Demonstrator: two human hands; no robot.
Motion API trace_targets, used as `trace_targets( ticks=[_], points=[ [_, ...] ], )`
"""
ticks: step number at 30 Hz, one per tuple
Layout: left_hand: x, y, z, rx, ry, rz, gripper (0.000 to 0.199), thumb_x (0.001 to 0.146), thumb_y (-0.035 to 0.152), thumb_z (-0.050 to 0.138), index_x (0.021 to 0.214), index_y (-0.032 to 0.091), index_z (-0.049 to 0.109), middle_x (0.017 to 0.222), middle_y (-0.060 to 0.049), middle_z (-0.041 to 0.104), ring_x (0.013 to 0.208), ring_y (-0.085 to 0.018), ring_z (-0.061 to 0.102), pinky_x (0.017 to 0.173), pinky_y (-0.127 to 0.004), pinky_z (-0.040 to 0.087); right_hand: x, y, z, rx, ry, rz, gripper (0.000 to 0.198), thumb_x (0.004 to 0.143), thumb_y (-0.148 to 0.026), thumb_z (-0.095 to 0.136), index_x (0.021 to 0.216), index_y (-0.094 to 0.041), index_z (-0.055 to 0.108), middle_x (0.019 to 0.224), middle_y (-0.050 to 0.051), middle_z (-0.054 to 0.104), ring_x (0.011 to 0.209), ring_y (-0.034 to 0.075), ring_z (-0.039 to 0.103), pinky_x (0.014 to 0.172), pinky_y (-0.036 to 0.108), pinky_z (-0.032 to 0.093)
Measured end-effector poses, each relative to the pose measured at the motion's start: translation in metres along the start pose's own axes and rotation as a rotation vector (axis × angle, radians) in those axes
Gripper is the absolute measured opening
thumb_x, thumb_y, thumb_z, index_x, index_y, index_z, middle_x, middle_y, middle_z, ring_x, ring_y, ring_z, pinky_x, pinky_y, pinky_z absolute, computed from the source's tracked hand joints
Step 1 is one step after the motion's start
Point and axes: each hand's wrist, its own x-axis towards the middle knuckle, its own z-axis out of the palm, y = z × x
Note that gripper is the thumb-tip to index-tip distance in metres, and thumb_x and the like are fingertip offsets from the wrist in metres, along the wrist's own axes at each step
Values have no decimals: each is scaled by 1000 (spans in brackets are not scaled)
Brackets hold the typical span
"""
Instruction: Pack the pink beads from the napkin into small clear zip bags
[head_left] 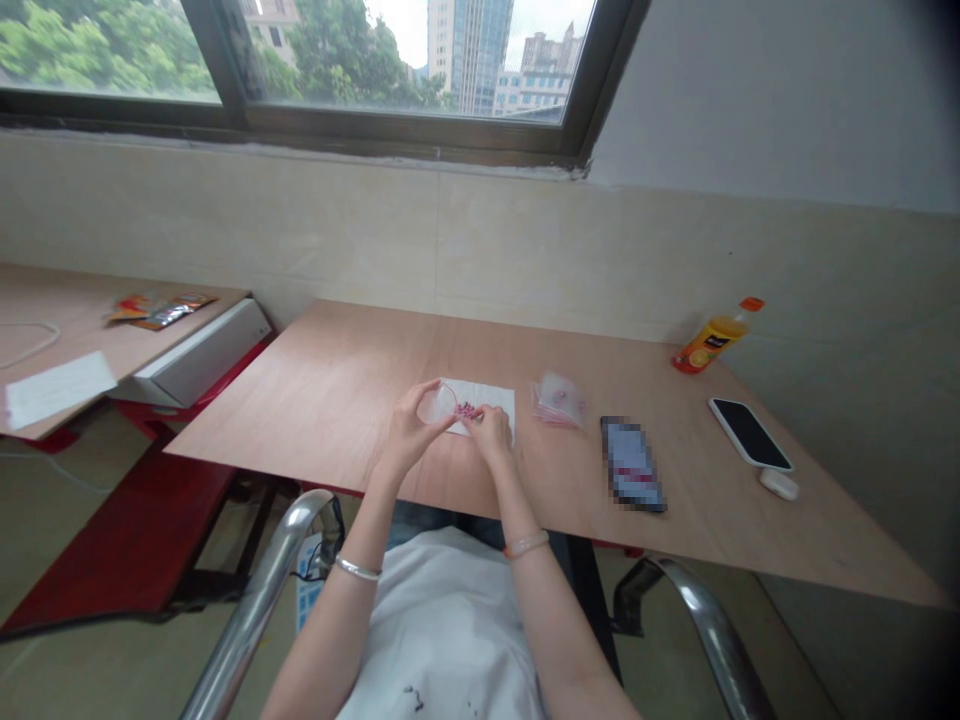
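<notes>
Over a white sheet of paper (496, 397), both hands are at a small string of pinkish-purple beads (465, 410). A thin reddish cord curves from the beads toward my left hand (409, 428). Its thumb and index finger make a C, their tips at the cord and near the beads. My right hand (491, 432) has its fingers pinched at the right side of the bead cluster. Something clear, perhaps thin plastic, shows beside the left fingers; its shape is too small to tell.
Clear packets with pink contents (559, 400) lie right of the paper. A phone with a blurred screen (632, 465), a white-edged phone (750, 434), a small white case (779, 484) and an orange drink bottle (710, 343) are farther right. Metal armrests (259, 600) flank my body.
</notes>
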Motion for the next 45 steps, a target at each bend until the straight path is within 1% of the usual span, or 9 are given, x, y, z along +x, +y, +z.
trace_targets(
  ticks=[8,12,15,20,26,30,36,40,45],
  points=[
    [-1,1,-3,63,-15,-25,53,72,36,77,118,21,56,117,-9,67,109,-26,63,96,-42,48,-2,8,-3,284,100,39,8,77,-23,67,72,-16,69,83,9,67,75,20,60,68,28,42],
    [0,8,-3,129,-36,-30,53,71,33,78,117,21,56,118,-9,66,111,-27,62,99,-45,44,-8,-4,-23,431,247,52,16,83,-26,58,82,-15,69,85,8,67,73,18,59,71,28,45],
    [1,14,0,133,-66,-35,49,71,31,77,115,21,57,118,-10,66,111,-27,62,99,-46,43,-17,-27,-52,592,408,-107,17,83,-30,60,84,-16,69,85,7,66,80,18,59,74,30,46],
    [5,19,4,65,-63,-25,45,73,28,75,114,20,58,117,-10,66,110,-27,62,95,-43,47,-33,-55,-81,549,374,-393,12,83,-31,63,85,-22,72,93,6,63,93,20,57,85,36,45],
    [5,15,3,64,-38,-24,43,75,26,73,115,21,57,116,-9,67,108,-25,64,95,-42,48,-30,-45,-65,543,303,-381,19,86,-29,59,97,-22,72,107,9,61,102,22,58,92,38,45],
    [5,11,1,92,-14,-22,50,72,29,76,117,22,56,117,-9,66,109,-26,63,96,-43,47,-16,-23,-53,523,334,-237,21,84,-26,56,97,-17,70,102,11,65,99,22,60,91,38,46],
    [5,14,1,105,-11,4,51,73,30,76,119,22,55,119,-9,66,111,-26,62,98,-43,46,-3,3,-22,294,151,-75,15,78,-21,60,88,-15,70,94,12,69,89,23,62,80,34,47],
    [4,15,4,145,-16,35,51,73,30,76,119,22,55,120,-9,65,113,-26,60,101,-45,43,0,3,0,225,74,-31,12,77,-21,62,84,-16,70,84,8,69,80,21,61,70,28,45],
    [2,14,5,134,-31,59,50,75,31,74,120,23,55,122,-9,64,115,-25,59,103,-45,41,2,1,11,175,53,-55,7,76,-21,63,80,-18,69,83,6,69,83,19,60,74,27,42]
  ],
)
